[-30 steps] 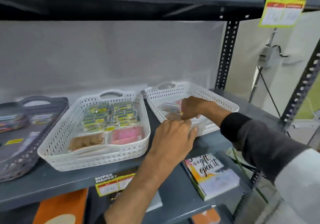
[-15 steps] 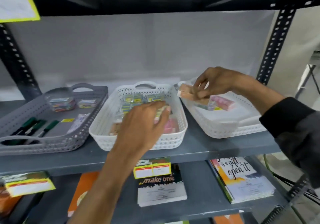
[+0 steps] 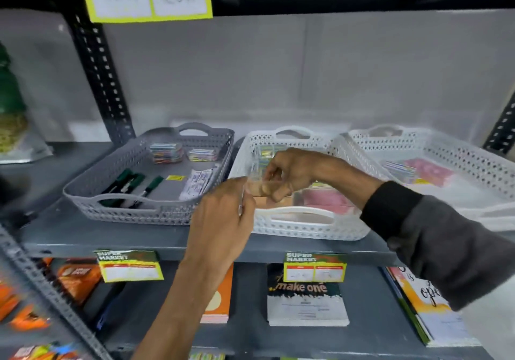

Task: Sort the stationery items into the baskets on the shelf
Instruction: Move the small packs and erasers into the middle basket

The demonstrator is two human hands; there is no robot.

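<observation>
Two hands (image 3: pixel 223 209) (image 3: pixel 289 173) pinch tan packet (image 3: pixel 257 188).

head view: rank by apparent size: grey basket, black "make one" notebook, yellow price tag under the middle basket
1. grey basket
2. black notebook
3. yellow price tag
The notebook and tag sit nearer the camera, yet the order looks clear.

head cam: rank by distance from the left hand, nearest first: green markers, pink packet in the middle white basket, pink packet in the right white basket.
From the left hand:
1. Pink packet in the middle white basket, just to its right.
2. Green markers in the grey basket, to its left.
3. Pink packet in the right white basket, far right.
</observation>
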